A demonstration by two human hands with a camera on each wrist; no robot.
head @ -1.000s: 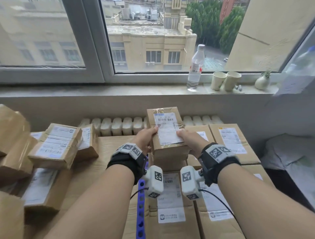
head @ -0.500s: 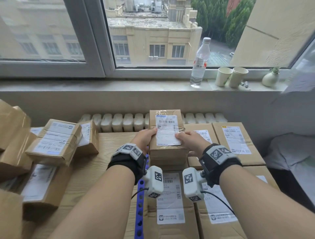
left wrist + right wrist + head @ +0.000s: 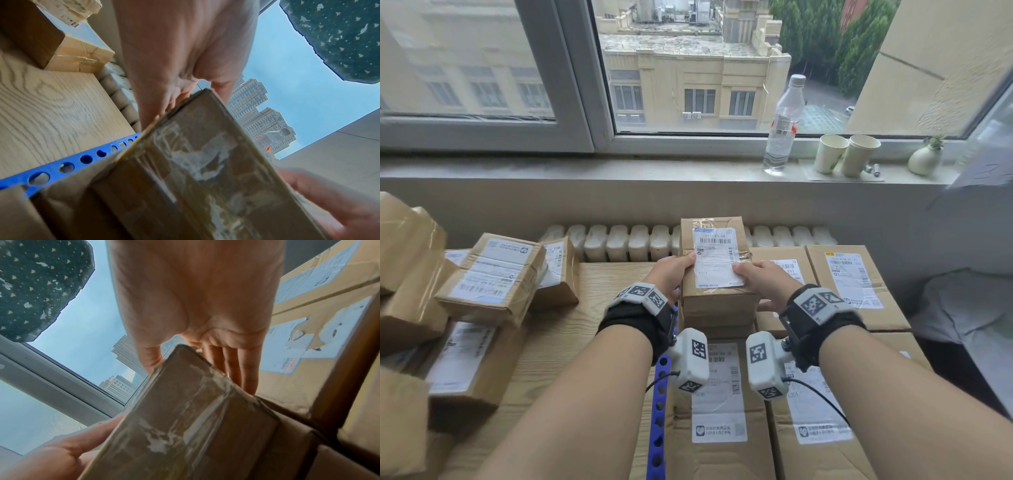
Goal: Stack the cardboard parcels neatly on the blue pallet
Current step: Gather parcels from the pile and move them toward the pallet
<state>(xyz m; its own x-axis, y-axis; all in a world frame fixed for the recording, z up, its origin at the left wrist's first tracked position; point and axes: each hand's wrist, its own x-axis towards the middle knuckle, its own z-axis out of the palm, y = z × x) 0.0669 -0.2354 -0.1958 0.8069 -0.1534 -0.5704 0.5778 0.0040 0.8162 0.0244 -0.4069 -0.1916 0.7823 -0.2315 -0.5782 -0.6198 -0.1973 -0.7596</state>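
Note:
A small taped cardboard parcel (image 3: 717, 260) with a white label is held between both hands at the middle of the head view. My left hand (image 3: 671, 274) grips its left side and my right hand (image 3: 763, 279) grips its right side, each with the thumb on top. It sits over another small parcel (image 3: 722, 317), above the layer of large parcels (image 3: 719, 411) on the blue pallet (image 3: 659, 411). The left wrist view has the parcel (image 3: 195, 178) close up beside the pallet's holed edge (image 3: 61, 167). In the right wrist view my fingers (image 3: 246, 369) lie along the parcel (image 3: 195, 410).
Loose parcels (image 3: 493, 274) are piled on the wooden table (image 3: 592, 308) to the left. More large parcels (image 3: 856, 284) fill the pallet's right side. Behind are a radiator (image 3: 619, 241) and a sill with a bottle (image 3: 782, 126), paper cups (image 3: 846, 154) and a small vase (image 3: 924, 157).
Both hands have kept their grip and moved the small parcel slightly down and away, onto the stack. The head view has tilted a little.

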